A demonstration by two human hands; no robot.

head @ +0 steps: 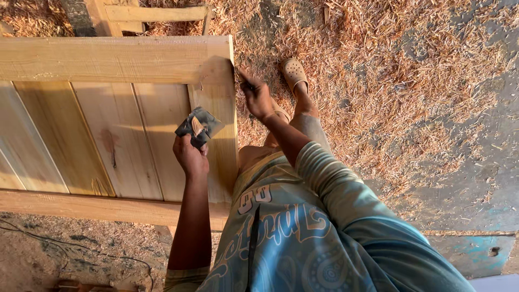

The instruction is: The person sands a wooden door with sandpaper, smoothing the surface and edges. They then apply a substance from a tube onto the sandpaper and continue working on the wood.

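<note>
A pale wooden panel door (116, 59) lies flat in front of me, with vertical boards inside a thicker frame. My left hand (189, 154) rests over its right stile and grips a folded grey piece of sandpaper (199, 126). My right hand (255, 96) is at the panel's outer right edge, near the top corner. Its fingers pinch a small dark thing that is too small to make out.
Wood shavings (378, 70) cover the ground to the right. My foot in a beige clog (294, 73) stands beside the panel. A wooden frame piece (154, 13) lies beyond the panel's top. A thin black cable (65, 246) runs along the ground below the panel.
</note>
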